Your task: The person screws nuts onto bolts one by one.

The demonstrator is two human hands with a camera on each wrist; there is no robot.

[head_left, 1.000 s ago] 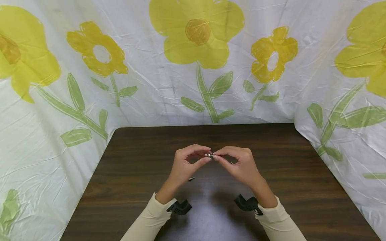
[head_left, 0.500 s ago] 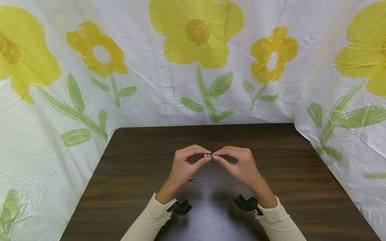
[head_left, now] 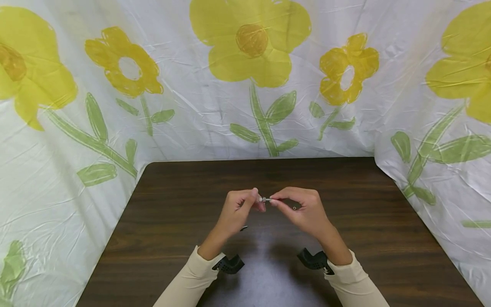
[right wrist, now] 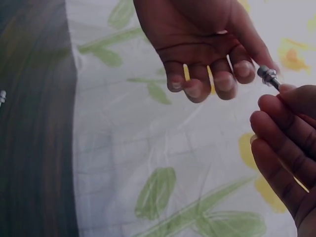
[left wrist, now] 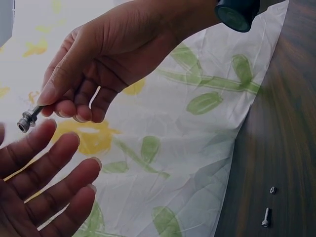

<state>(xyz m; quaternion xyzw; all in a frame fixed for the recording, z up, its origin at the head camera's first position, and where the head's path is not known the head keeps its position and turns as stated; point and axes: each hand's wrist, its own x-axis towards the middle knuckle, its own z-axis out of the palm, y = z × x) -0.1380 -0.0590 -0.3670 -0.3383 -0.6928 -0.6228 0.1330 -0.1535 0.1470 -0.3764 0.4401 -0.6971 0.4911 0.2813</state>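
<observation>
We cannot see the end of the bolt [left wrist: 30, 117] inside the grip, since the fingertips of the right hand [left wrist: 111, 54] cover it. Just outside the grip, the rings around its shank are too small for us to tell nuts from washers. Whether the left hand [head_left: 234, 214] beside its head touches it, we cannot tell; the left wrist view cuts off most of that thumb. Nearer the person than the grip, the left wrist partly hides a second bolt [head_left: 244, 228] from the head view. Well apart from the grip, the right wrist view's edge crops a small metal piece [right wrist: 2, 97], too blurred for us to name.

Bolt [left wrist: 30, 117] — silvery | table [head_left: 268, 247] — dark brown, wood-grained | cloth [head_left: 192, 123]: white, yellow flowers [head_left: 251, 64], green leaves [head_left: 281, 107]
</observation>
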